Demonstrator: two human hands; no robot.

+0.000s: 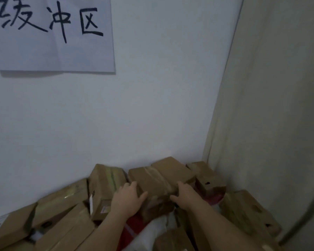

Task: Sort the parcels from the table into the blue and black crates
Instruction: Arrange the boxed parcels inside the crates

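Both hands are on one taped box (160,180) at the top of the parcel pile. The left hand (128,200) grips its near left corner, thumb along the front edge and fingers over the top. The right hand (184,195) holds the near right end, at 3 o'clock from the left hand, with the fingers curled on the top. The hands are apart, the box between them.

More boxes lie around: a tall box (105,185) at 9 o'clock, touching the taped box, and a holed box (206,178) at 3 o'clock by the curtain (272,105). A red bag (134,225) shows at 6 o'clock between the forearms. A paper sign (53,33) hangs on the wall (152,96) at 11 o'clock.
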